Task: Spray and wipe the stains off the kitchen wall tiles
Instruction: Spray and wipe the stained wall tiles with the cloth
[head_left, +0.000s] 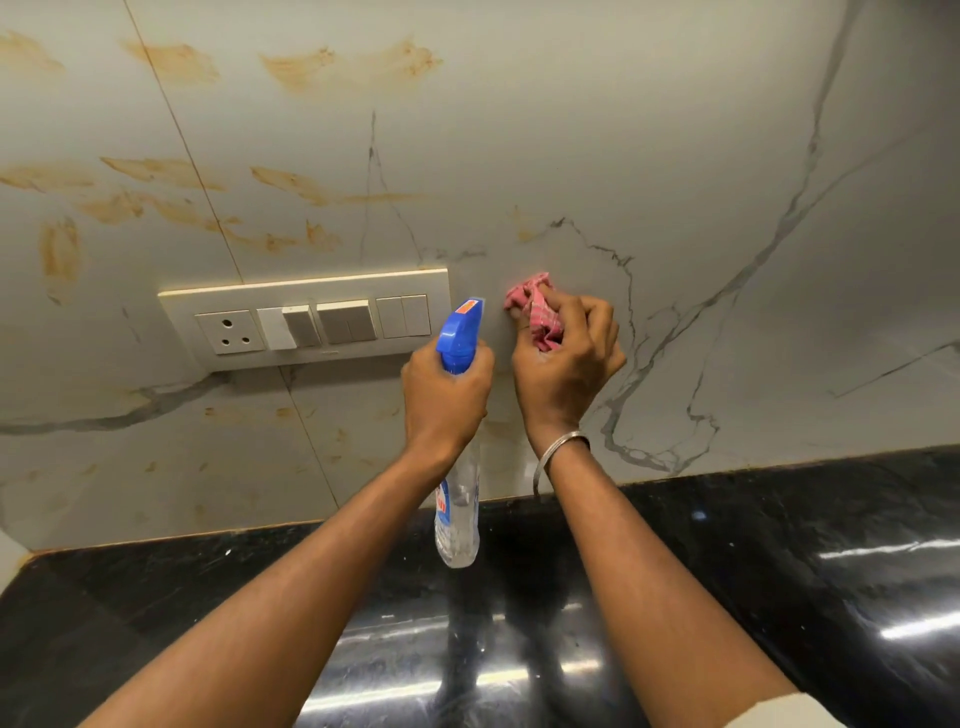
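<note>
Left hand (447, 402) grips spray bottle (459, 332); right hand (567, 374) clutches pink cloth (534, 307) against stained tiles (467, 156) above black counter (779, 571).

One head-worn wide-angle cam, facing fwd & a bit down, v. close to the wall tiles (571, 130). Black countertop (779, 571) fills the bottom. Left hand (447, 395) & right hand (566, 364) reach in from the lower edge to mid-frame. Straight lines bow w/ lens curve.

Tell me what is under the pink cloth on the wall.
The pink cloth, bunched in the right hand, is held against the marble-patterned wall tile, right of the switch plate. The tile right beside it looks clean; whether a stain lies beneath is hidden.
</note>
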